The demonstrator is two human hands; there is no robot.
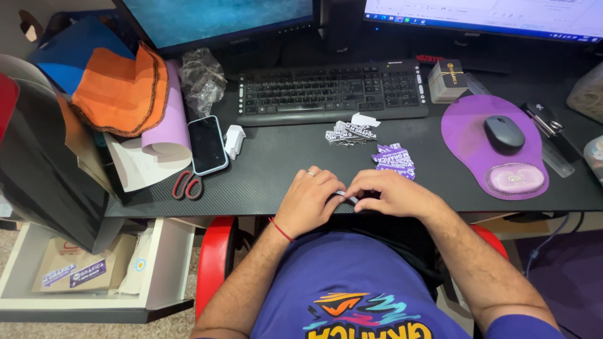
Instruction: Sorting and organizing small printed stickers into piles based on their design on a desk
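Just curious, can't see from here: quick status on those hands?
Left hand and right hand together at desk edge, fingers pinching a small white strip. Purple labels just beyond. Nothing in the way.

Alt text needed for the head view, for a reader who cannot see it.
Both hands, left hand and right hand, pinch a small white strip at the edge of a black desk, near purple labels, a keyboard and a phone.
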